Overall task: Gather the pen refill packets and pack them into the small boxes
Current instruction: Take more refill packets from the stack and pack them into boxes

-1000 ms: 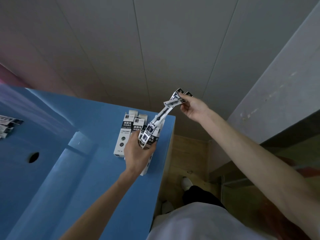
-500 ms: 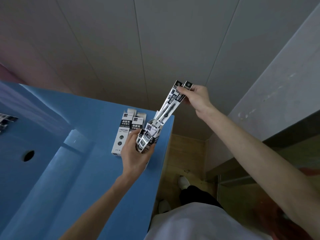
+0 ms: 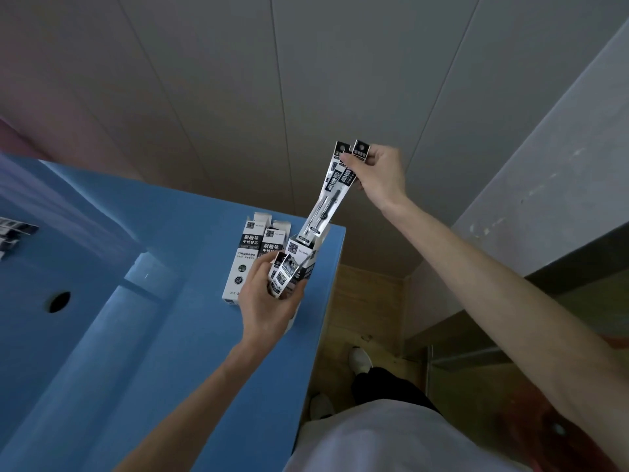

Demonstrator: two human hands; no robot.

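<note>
Blue worktop [image 3: 163, 335]: painted surface filling the lower left, right edge dropping to a wooden floor [image 3: 367, 311]; round dark hole [image 3: 59, 302] well left of the boxes.
Small boxes [image 3: 245, 260]: three white-and-black cartons standing upright, side by side, near the worktop's right edge; top flaps open.
Box print: large black panel with Chinese characters "刷题笔" and "中性替芯"; round "0.5" mark lower on the leftmost box; small logo with fine Latin lettering on top, too small to read.
Open box [image 3: 301, 253]: rightmost of the three, nearest the worktop edge, mouth upward.
Right hand [image 3: 377, 175]: raised above and right of the open box, thumb and fingers pinching the top ends of two pen refill packets [image 3: 335, 185].
Pen refill packets: long, narrow, black-and-white with clear windows showing refills; slanting down-left, lower ends inside the mouth of the open box; vertical Chinese characters on the headers, not clearly legible.
Left hand [image 3: 269, 301]: in front of the boxes, fingers curled round a short bundle of packets [image 3: 284, 275] with QR-like squares on the ends.
Loose packets [image 3: 13, 233]: more black-and-white strips lying far left of the boxes, at the frame edge.
Person: white shirt, dark trousers, light shoes [image 3: 360, 359] on the floor right of the worktop.
</note>
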